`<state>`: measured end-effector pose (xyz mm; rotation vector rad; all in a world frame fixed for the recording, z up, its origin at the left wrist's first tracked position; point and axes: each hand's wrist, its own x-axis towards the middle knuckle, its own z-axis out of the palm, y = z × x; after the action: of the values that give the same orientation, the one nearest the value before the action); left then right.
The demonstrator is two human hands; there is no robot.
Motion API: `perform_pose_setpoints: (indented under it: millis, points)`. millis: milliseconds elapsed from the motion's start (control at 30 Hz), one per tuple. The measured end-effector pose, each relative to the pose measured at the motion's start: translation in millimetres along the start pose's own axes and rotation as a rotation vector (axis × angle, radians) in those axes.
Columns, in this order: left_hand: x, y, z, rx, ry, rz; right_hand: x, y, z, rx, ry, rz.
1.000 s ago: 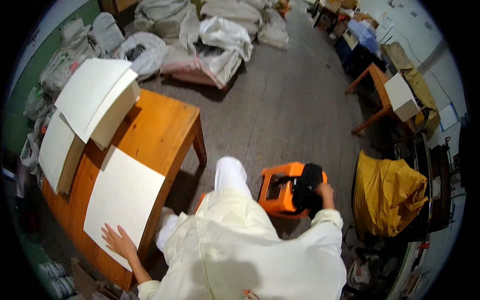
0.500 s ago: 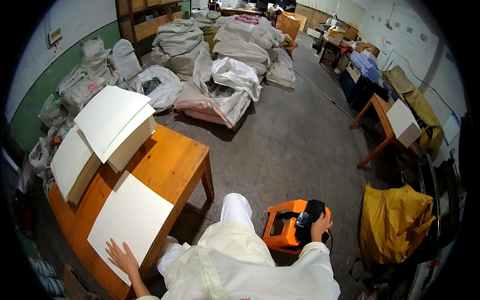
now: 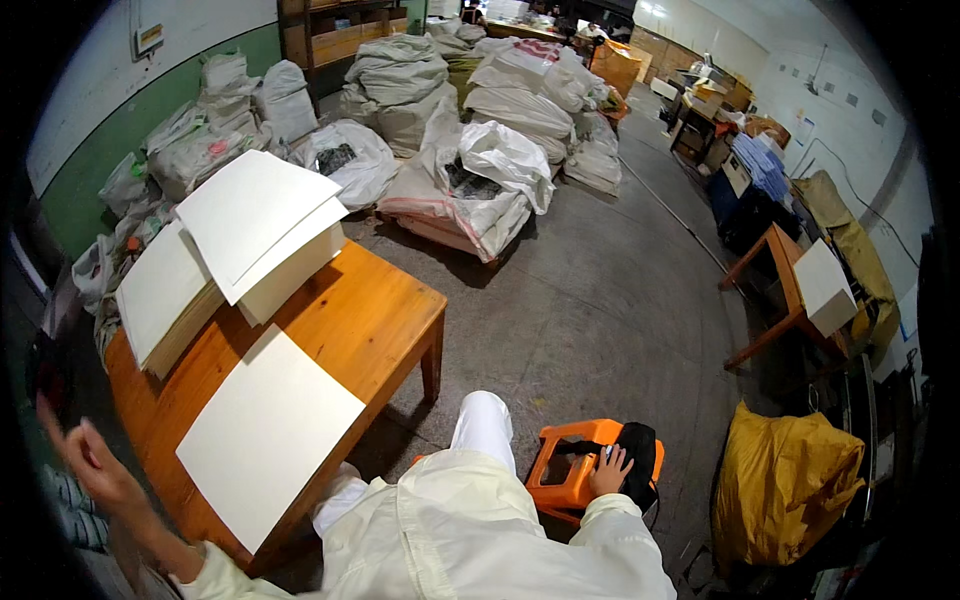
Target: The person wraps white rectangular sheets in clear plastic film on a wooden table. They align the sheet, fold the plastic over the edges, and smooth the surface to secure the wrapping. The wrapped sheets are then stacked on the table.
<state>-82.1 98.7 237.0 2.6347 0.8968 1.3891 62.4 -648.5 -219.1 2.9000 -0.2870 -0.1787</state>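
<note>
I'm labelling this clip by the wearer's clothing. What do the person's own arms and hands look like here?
Both arms are covered in long, loose, cream-white sleeves of a work coat, creased, plain and unmarked. The left hand and right hand are bare: no gloves, and no rings or watch that I can make out. No cables or straps show.

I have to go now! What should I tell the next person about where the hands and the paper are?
Left hand: raised off the table's left edge, open, holding nothing.
Right hand: resting on a black thing on the orange stool.
One white sheet lies flat on the wooden table; two stacks sit behind it.
Done: one sheet laid out. Left: the stacks, untouched.
</note>
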Motion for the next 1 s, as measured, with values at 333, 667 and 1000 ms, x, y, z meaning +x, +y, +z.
perform_pose_setpoints:
  millis: [333, 667, 1000]
  points:
    - [56, 131, -63, 0.205, -0.954, 0.101, -1, -2, 3, -0.015, 0.006, 0.039]
    - [22, 99, -59, 0.142, -0.973, 0.256, 5, -6, -31, -0.026, -0.071, 0.001]
    - [-8, 99, -12, 0.059, -1.343, 0.216, 19, -19, -9, -0.019, 0.035, -0.084]
